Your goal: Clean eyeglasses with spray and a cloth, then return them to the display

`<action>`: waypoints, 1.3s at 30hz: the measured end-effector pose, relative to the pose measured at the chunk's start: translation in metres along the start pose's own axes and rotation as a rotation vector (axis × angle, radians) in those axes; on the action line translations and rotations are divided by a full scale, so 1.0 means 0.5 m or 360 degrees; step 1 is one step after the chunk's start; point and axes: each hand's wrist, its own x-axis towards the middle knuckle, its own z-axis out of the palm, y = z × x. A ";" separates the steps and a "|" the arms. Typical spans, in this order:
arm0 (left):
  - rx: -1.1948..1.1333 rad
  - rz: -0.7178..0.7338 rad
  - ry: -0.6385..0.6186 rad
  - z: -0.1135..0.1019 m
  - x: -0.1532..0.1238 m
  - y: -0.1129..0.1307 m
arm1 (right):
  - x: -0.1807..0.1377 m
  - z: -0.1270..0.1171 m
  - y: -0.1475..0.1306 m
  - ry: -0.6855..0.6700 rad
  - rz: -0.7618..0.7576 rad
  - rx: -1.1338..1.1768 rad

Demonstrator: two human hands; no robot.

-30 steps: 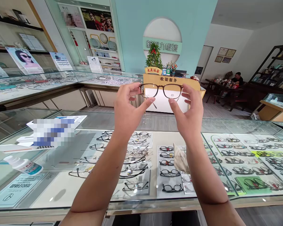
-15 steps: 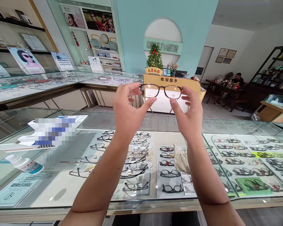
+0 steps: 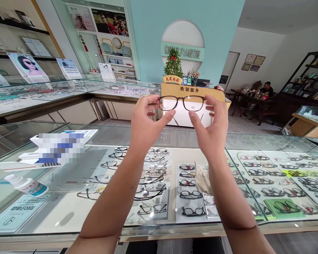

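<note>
A pair of dark-framed eyeglasses (image 3: pixel 180 98) is held up above the glass counter, its temples hanging away from me beneath the frame. My left hand (image 3: pixel 148 120) grips the left end of the frame between thumb and fingers. On the other side, my right hand (image 3: pixel 213 121) pinches the right end the same way. Both forearms reach over the counter top. Below them, several spectacle frames (image 3: pixel 193 211) lie in rows inside the display case. A pale cloth (image 3: pixel 202 178) lies on the counter beside my right forearm.
A white spray bottle (image 3: pixel 29 185) lies on the glass counter (image 3: pixel 137 231) at left, near a folded white paper box (image 3: pixel 26 155). Across the aisle stand a cashier desk (image 3: pixel 217 94) and more display cases (image 3: pixel 79 109). A person (image 3: pixel 267 90) sits at a far table.
The eyeglasses have tilted and turned slightly in my hands, and their temples now show at a different angle. My left hand has shifted a little to the right.
</note>
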 end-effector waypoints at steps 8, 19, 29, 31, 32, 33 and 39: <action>0.0077 0.0299 0.0283 0.010 0.001 -0.011 | 0.002 -0.003 -0.016 0.0012 0.0027 0.0164; 0.0251 0.0597 0.0447 0.010 0.005 -0.029 | 0.013 -0.001 0.005 0.0076 0.0455 0.0654; 0.0214 0.0553 0.0416 0.016 0.000 -0.033 | 0.014 0.003 0.005 0.0037 0.0611 0.1029; 0.0262 0.0502 0.0397 0.017 -0.001 -0.036 | 0.015 0.003 0.008 0.0003 0.0588 0.1053; 0.0281 0.0484 0.0394 0.018 -0.001 -0.037 | 0.016 0.003 0.009 -0.0013 0.0589 0.1067; 0.0288 0.0473 0.0391 0.018 -0.001 -0.038 | 0.017 0.002 0.009 -0.0025 0.0597 0.1089; 0.0160 0.0532 0.0360 0.023 0.003 -0.042 | 0.023 -0.005 -0.003 -0.0050 0.0743 0.1383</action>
